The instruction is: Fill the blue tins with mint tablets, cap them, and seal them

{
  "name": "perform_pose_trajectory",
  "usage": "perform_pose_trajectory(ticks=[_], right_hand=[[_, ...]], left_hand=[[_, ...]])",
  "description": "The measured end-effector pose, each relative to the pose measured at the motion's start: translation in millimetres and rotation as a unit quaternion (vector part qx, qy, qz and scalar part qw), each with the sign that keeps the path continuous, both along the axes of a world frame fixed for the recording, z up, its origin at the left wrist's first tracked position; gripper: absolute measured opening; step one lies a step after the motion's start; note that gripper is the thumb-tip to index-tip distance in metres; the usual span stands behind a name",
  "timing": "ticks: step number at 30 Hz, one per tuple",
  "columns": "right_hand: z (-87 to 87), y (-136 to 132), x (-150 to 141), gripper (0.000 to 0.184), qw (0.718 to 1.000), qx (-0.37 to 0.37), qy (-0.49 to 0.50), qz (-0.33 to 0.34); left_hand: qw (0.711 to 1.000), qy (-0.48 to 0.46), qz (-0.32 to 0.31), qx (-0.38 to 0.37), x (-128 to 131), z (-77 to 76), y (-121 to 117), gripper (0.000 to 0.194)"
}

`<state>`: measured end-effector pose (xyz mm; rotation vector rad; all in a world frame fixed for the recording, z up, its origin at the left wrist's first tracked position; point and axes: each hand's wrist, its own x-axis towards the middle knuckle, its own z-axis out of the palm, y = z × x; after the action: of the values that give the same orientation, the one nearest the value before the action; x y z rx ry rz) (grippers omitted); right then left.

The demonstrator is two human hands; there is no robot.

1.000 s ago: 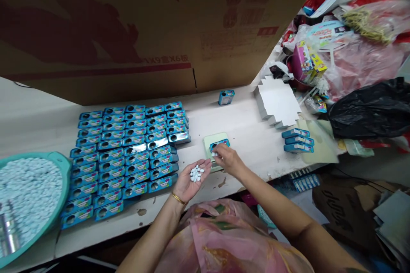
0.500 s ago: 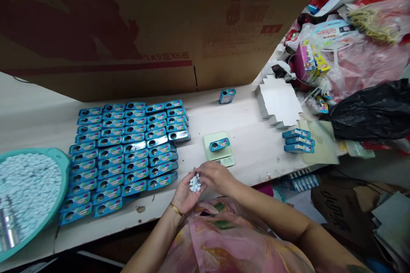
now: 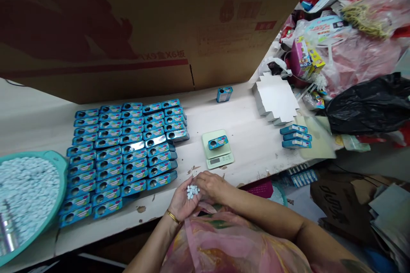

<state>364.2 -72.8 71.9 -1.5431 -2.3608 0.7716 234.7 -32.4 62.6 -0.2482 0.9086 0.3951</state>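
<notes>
We see a brown carton [image 3: 144, 21] at the far side of the pale surface [image 3: 253, 149], which is chipped along its near edge. On our left we have a block of blue tins [image 3: 128, 149] in close rows, then a teal tub [image 3: 63, 170] full of pale blue pellets, with a shiny metal piece [image 3: 9, 230] in it. On our right lies a stack of white card [image 3: 277, 98] with a stepped outline. Our left hand [image 3: 180, 204] is palm up and cupped, holding a small heap; our right hand [image 3: 213, 185] has its fingers drawn in beside that palm, and we cannot tell whether it pinches anything. Beyond our hands is the pale green scale [image 3: 226, 153]. Three tins [image 3: 295, 136] lie near the card, a lone tin [image 3: 224, 94] stands near the carton, and one blue tin [image 3: 218, 142] rests on the scale's platform. Smallest are the pellets in our palm [image 3: 192, 191], pale blue and loosely heaped
</notes>
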Motion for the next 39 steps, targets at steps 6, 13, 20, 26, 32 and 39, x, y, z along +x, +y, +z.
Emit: perform_pose_trajectory(ticks=[6,13,20,26,32,39], right_hand=[[7.5,8,11,0.024,1.000,0.012,-0.022,-0.008],[9.2,22,31,0.015,0.995,0.026,0.050,-0.077],[5.9,56,75,0.014,0.966,0.093,0.087,-0.223],[9.5,40,61,0.020,0.971,0.103,0.088,-0.197],[20.4,1,6,0.029,0.997,0.058,-0.046,-0.012],[10.3,-7,3,0.020,0.998,0.043,-0.045,-0.008]], left_hand=[[0.999,0.003,-0.015,0.037,13,9.1,7,0.014],[0.997,-0.012,0.012,0.073,31,9.1,20,0.014],[0.996,-0.016,0.005,0.092,40,10.9,42,0.027],[0.996,-0.017,0.018,0.085,31,10.0,28,0.023],[0.999,-0.031,0.011,0.021,14,5.0,8,0.026],[0.999,-0.036,0.010,0.003,5,2.5,-1,0.023]])
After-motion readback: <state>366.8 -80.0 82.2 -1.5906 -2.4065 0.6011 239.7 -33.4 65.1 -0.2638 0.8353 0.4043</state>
